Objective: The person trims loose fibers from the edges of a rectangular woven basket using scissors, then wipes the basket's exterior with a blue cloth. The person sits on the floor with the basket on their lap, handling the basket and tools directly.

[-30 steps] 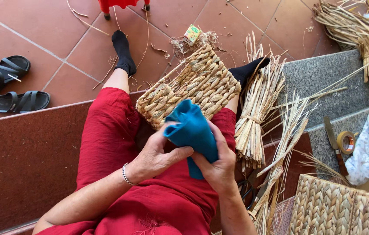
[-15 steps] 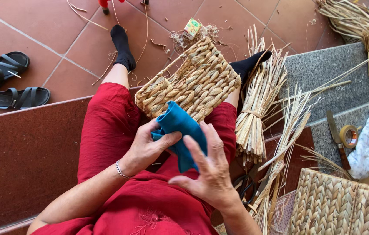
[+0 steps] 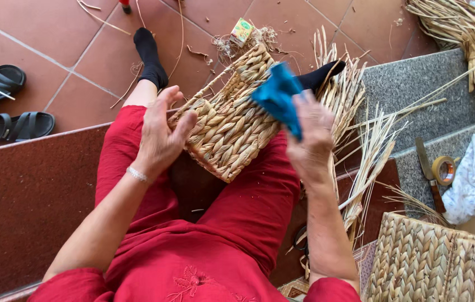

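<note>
A woven straw basket [image 3: 232,120] lies tilted across my lap, on my red trousers. My left hand [image 3: 162,131] rests with fingers spread against the basket's left side and holds nothing. My right hand [image 3: 310,140] is raised over the basket's right edge and grips a blue cloth [image 3: 278,98], which hangs crumpled above the weave.
Loose straw bundles [image 3: 360,140] lie at my right knee. A second woven basket [image 3: 439,263] stands bottom right. A knife [image 3: 428,173], a tape roll [image 3: 444,169] and a white rag [image 3: 472,179] lie on the grey step. Black sandals [image 3: 8,106] sit on the tiles at left.
The blue cloth left both hands at my lap and went up and right in my right hand alone. My left hand let go and moved to the basket's left side.
</note>
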